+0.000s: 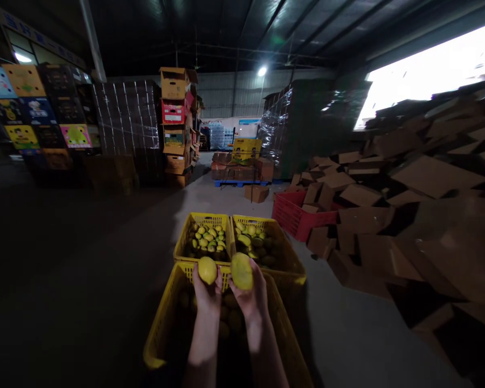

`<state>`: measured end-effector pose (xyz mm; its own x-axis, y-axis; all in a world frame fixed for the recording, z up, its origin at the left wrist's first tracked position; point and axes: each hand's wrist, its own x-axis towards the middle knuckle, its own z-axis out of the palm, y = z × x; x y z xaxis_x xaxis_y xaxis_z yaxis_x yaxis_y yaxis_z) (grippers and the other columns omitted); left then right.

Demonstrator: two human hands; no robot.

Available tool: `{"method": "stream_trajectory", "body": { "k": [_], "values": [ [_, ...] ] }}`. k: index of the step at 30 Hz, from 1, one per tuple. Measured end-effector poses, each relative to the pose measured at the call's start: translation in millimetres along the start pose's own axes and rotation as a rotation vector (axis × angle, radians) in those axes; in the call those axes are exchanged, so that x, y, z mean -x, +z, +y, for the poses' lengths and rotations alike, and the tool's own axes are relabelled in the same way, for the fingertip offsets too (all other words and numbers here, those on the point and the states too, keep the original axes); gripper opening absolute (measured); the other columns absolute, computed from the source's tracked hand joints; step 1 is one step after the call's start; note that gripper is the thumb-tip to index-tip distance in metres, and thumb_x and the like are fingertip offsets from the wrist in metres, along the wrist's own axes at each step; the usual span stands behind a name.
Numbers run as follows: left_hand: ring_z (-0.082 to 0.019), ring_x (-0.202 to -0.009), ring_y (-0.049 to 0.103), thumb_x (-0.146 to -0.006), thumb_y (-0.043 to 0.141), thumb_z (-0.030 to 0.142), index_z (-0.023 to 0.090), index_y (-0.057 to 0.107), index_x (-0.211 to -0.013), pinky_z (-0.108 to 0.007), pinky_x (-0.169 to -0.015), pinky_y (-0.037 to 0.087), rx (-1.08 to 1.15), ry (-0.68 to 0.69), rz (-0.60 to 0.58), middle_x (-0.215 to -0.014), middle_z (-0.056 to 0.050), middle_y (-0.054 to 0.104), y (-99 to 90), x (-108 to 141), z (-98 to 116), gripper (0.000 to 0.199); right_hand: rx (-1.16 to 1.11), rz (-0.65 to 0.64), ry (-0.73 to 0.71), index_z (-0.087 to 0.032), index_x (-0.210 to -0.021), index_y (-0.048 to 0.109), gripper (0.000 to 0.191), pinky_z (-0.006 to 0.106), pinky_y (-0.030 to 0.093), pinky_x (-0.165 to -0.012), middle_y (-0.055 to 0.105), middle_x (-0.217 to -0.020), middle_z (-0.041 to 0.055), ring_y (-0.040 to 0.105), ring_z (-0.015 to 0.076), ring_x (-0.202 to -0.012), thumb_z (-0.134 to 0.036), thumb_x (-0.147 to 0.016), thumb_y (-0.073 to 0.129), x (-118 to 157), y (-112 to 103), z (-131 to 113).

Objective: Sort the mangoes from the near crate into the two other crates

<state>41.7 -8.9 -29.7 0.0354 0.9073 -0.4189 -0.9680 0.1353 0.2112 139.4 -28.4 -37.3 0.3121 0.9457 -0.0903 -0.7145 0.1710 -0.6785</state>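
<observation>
My left hand (207, 293) is closed around a smooth oval yellow fruit (207, 270), lemon-like in shape. In my right hand (253, 291) is a larger yellow-green fruit (241, 271) with duller, blotchy skin; whether it is a lemon or a mango I cannot tell. Both hands are raised side by side over the near yellow crate (161, 323), where several fruits lie in deep shadow. Just beyond, the back left yellow crate (180, 242) contains several yellow-green fruits (210, 237). Beside it, the back right yellow crate (293, 258) has more fruits, partly shaded.
A red crate (301, 218) with cardboard stands ahead to the right, against a large heap of flattened boxes (388, 226). Further back are a blue pallet (234, 183) with boxes, a tall carton stack (173, 129) and wrapped pallet loads (127, 124). Printed fruit boxes (36, 110) are stacked at left.
</observation>
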Motion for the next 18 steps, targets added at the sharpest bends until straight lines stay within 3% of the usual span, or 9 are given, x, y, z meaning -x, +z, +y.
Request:
{"method": "stream_trajectory", "body": {
  "k": [2,7,12,15,18],
  "values": [
    [-0.014,-0.067,0.066,-0.088,0.048,0.030,0.016,0.061,-0.100,-0.022,-0.061,0.055,-0.020,0.019,-0.007,-0.078,-0.004,0.067,5.4,6,1,0.022,-0.074,0.086,-0.007,-0.029,-0.087,0.060,0.026,0.033,0.056,-0.064,0.069,-0.087,-0.0010,0.065,0.0201,-0.081,-0.035,-0.062,0.066,1,3,2],
    [-0.016,-0.070,0.067,-0.086,0.052,0.026,0.015,0.059,-0.103,-0.026,-0.064,0.056,-0.125,0.065,0.008,-0.083,-0.005,0.068,7.5,10,7,0.021,-0.088,0.110,-0.090,-0.032,-0.092,0.061,0.031,0.032,0.055,-0.068,0.070,-0.088,-0.0040,0.066,0.0179,-0.084,-0.031,-0.062,0.067,5,6,3],
    [-0.018,-0.064,0.066,-0.087,0.043,0.021,0.011,0.058,-0.102,-0.027,-0.057,0.055,-0.135,-0.095,0.042,-0.072,-0.008,0.066,2.2,4,18,0.024,-0.026,0.075,0.069,-0.030,-0.090,0.062,0.023,0.038,0.054,-0.063,0.069,-0.063,-0.0037,0.067,0.0209,-0.065,-0.034,-0.067,0.063,-6,9,-3],
    [-0.015,-0.053,0.062,-0.085,0.043,0.019,0.012,0.059,-0.096,-0.024,-0.048,0.051,-0.172,-0.067,0.111,-0.064,-0.004,0.062,0.6,3,22,0.020,0.019,0.028,0.087,-0.032,-0.089,0.062,0.022,0.041,0.054,-0.064,0.071,-0.070,-0.0012,0.067,0.0250,-0.076,-0.033,-0.067,0.064,-3,12,-3],
    [-0.013,-0.055,0.061,-0.085,0.049,0.023,0.015,0.057,-0.089,-0.024,-0.052,0.052,-0.147,-0.023,0.124,-0.068,-0.002,0.062,1.3,8,21,0.013,0.048,-0.054,0.037,-0.035,-0.091,0.061,0.029,0.040,0.053,-0.070,0.072,-0.085,-0.0010,0.065,0.0248,-0.090,-0.031,-0.063,0.067,10,13,0]
  ]
}}
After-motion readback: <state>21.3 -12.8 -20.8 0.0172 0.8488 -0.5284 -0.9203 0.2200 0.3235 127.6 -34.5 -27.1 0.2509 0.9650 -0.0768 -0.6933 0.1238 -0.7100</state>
